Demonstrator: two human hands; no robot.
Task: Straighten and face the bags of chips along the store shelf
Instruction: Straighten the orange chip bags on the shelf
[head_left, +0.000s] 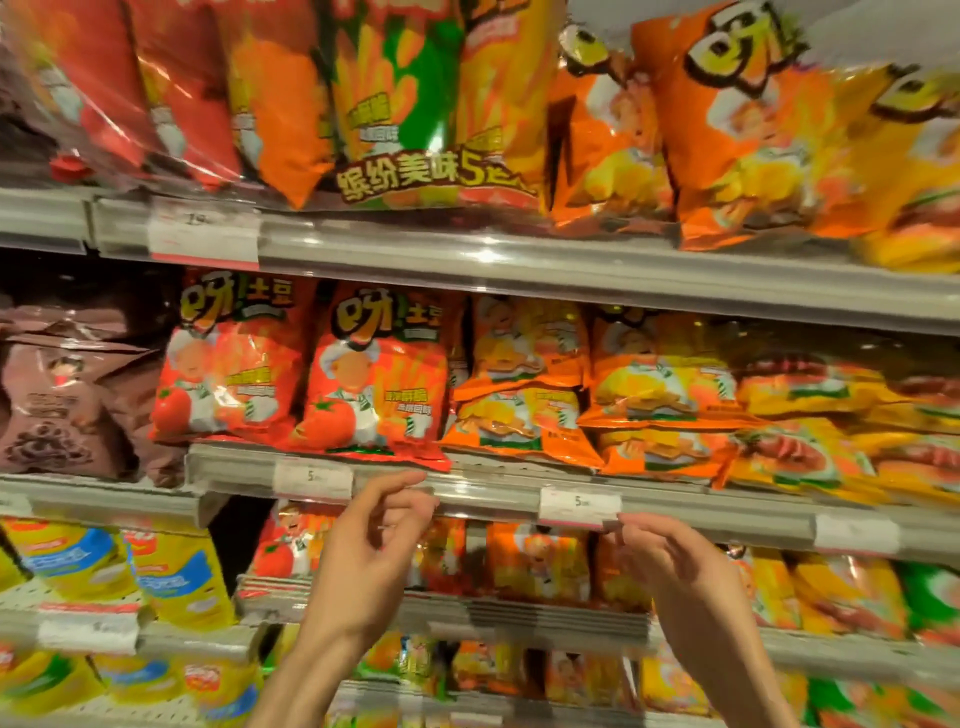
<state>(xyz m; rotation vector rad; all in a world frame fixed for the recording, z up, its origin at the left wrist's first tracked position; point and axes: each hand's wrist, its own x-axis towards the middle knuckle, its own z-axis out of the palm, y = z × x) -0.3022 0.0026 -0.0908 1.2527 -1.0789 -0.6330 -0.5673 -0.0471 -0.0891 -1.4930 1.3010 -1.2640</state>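
The left hand (371, 540) is raised at about 6 o'clock in the view, its fingers loosely curled and its thumb close to its forefinger; nothing is held between them. Its fingertips (410, 480) are seen at the shelf rail (467, 491), just under the lower corner of a red bag (376, 376); whether they touch the rail cannot be told. The right hand (670, 558) is held at 5 o'clock, fingers loosely bent and holding nothing, its fingertips just beside a price tag (579, 506) on the rail. A second red bag (231, 358) stands upright at 9 o'clock of the first, both facing outward. Orange bags (524, 384) are stacked flat and tilted at 3 o'clock of the red pair. Brown bags (67, 395) lie at the far 9 o'clock.
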